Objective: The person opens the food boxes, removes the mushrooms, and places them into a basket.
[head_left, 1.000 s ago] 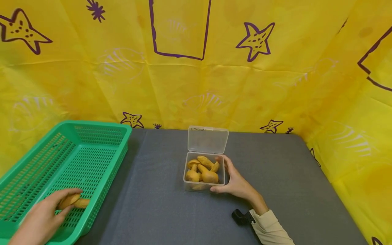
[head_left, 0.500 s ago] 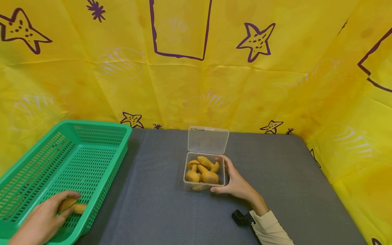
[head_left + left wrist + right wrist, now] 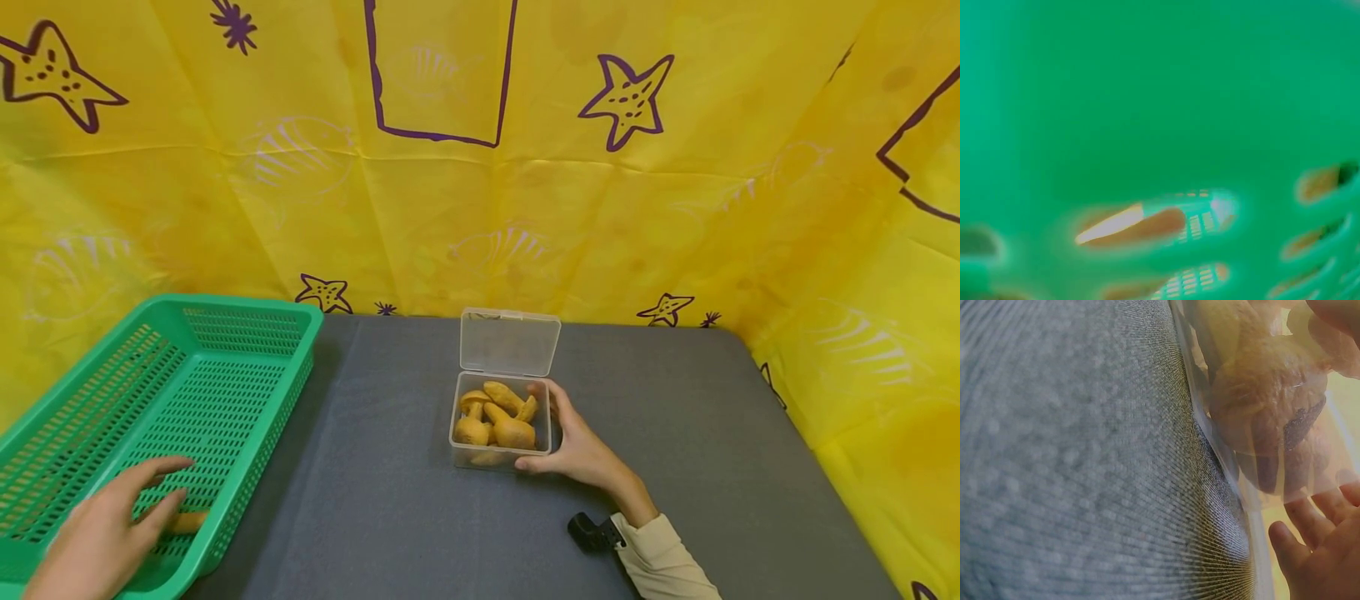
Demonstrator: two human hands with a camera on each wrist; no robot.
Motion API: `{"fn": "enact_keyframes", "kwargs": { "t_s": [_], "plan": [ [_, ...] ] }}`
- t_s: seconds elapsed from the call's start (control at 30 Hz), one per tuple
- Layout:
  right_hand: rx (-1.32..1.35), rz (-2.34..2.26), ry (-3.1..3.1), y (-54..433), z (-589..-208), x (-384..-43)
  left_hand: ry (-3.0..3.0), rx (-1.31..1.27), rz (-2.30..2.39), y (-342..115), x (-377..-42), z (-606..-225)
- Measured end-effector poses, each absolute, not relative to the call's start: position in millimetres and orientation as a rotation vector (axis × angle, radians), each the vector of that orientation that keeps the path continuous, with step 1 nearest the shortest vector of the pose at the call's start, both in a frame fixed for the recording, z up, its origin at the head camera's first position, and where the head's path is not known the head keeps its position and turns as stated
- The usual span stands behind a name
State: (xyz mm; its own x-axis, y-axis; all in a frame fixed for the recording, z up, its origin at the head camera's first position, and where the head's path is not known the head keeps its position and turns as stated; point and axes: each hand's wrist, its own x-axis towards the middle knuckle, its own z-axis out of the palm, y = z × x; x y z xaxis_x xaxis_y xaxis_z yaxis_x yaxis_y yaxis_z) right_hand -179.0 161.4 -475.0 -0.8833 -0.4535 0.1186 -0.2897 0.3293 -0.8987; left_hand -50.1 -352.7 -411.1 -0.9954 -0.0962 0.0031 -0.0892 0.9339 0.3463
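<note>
My left hand (image 3: 112,525) is inside the green basket (image 3: 234,360), its thumb and fingers parted and nothing seen between them. Just beyond the thumb, a tan mushroom (image 3: 187,522) lies near the basket's right wall, partly hidden by the hand. At the centre of the table stands a clear plastic box (image 3: 502,458) with its lid (image 3: 510,346) raised at the back. Several tan mushrooms (image 3: 513,432) fill it. My right hand (image 3: 573,442) grips the box's right side, thumb at the front corner and fingers behind. Close up, the right wrist view shows mushrooms (image 3: 1266,394) through the box wall.
A grey cloth (image 3: 375,500) covers the table. Yellow patterned sheets (image 3: 420,208) hang behind it and along the right side. In the left wrist view, the blurred green basket wall (image 3: 1160,112) fills most of the frame, with slots low down.
The left hand's thumb and fingers have spread apart, and the mushroom they pinched is no longer visible between them. The right hand and the box have stayed put.
</note>
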Motion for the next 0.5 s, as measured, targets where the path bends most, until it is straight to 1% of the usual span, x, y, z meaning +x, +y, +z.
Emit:
{"fn": "enact_keyframes", "kwargs": {
  "t_s": [0.17,0.5],
  "plan": [
    [-0.678,-1.582,2.444,161.9,-474.5,-178.6,-2.943,0.098,-0.518,-345.5,-45.0,-413.4],
    [-0.679,-1.6,2.431,160.2,-472.3,-177.0,-2.79,-0.018,-0.539,-317.1,-34.7,-401.0]
  ]
}}
